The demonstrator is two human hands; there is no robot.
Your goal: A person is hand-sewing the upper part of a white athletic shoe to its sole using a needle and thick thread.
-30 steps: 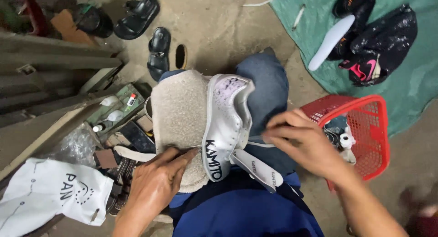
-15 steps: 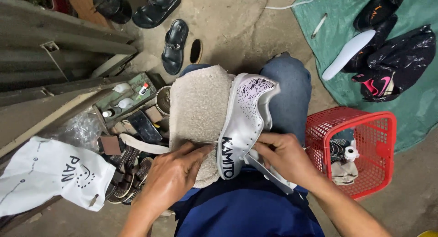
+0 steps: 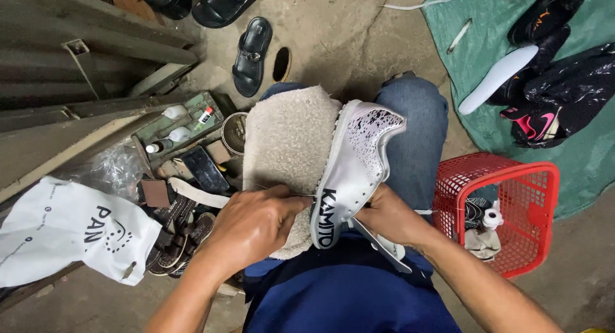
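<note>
At the far left lies one white plastic bag (image 3: 64,227) on the floor, with dark marks on it. Just right of it are brown sandals (image 3: 182,233), heaped so I cannot count them. Behind them is one open box (image 3: 186,124) with little bottles and tubes inside. Farther away, two black sandals (image 3: 251,54) rest on the bare floor, and part of one more dark shoe shows at the top edge.

One fuzzy cream towel (image 3: 288,144) covers the person's left knee. The left hand (image 3: 253,224) rests on the near edge of the towel. Its fingers are curled tight and pinch something thin, maybe a needle; it is too small to tell.

One white shoe (image 3: 355,169) lies on the lap, between the two knees in blue jeans, touching the towel. It is shiny white with black speckles near the toe and black letters near the heel. The toe points away from the person. The right hand (image 3: 391,217) is closed around the near end of the shoe and holds it.

On the right stands one red basket (image 3: 532,211) with a white spool and rags in it. Farther off is one green mat (image 3: 576,147). On it lie one white insole (image 3: 496,80) and some black shoes (image 3: 564,96) with pink marks.
</note>
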